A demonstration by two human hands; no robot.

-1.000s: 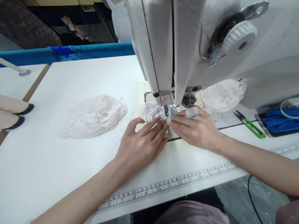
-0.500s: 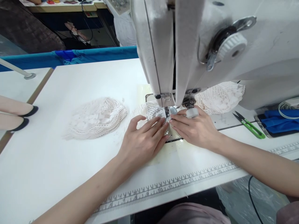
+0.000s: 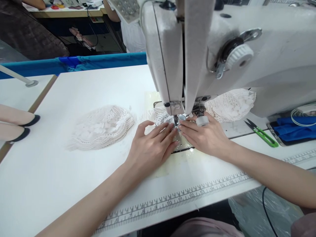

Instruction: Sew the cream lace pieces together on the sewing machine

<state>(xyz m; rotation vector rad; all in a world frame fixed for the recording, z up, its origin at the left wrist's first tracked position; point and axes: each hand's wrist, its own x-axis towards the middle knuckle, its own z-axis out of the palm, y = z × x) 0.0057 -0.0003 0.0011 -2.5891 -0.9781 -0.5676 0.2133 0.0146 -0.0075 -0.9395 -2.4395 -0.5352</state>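
A white lace piece (image 3: 159,115) lies at the needle and presser foot (image 3: 176,120) of a sewing machine (image 3: 164,56). My left hand (image 3: 149,144) rests flat on its near side, fingers stretched toward the needle and thumb side bent away. From the right, my right hand (image 3: 207,135) reaches in with extended fingertips on the work just beside the foot; part of it is behind the machine's white knob (image 3: 202,120). Neither hand visibly pinches the lace. My fingers cover much of the piece.
Stacked lace pieces (image 3: 101,128) lie on the left, and more lace (image 3: 232,105) sits behind the needle area. Green thread snips (image 3: 264,134) and a blue cloth (image 3: 293,130) are at right. A printed ruler (image 3: 170,202) runs along the front edge. People sit beyond the blue cloth barrier (image 3: 106,62).
The view has shifted slightly. Both hands stay in nearly the same place at the needle, and the lace shows no clear movement.
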